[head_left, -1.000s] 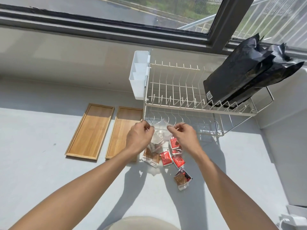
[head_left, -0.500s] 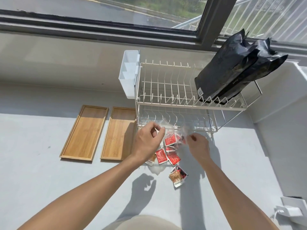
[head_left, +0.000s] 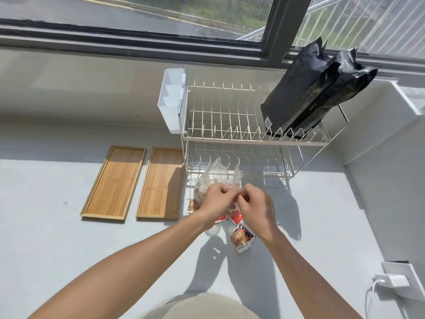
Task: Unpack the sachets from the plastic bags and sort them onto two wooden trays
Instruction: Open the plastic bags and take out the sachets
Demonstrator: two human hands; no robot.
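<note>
Both grips, left hand (head_left: pixel 216 199) and right hand (head_left: pixel 255 203), pinch the crumpled clear plastic bag (head_left: pixel 213 178) above the grey bench (head_left: pixel 69 249); a sudden tear could scatter red sachets (head_left: pixel 236 217).

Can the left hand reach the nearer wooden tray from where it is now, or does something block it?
Probably yes. The left hand is pinching the plastic bag, and the nearer wooden tray lies just to its left on the counter with nothing between them. The hand would first have to let go of the bag.
</note>
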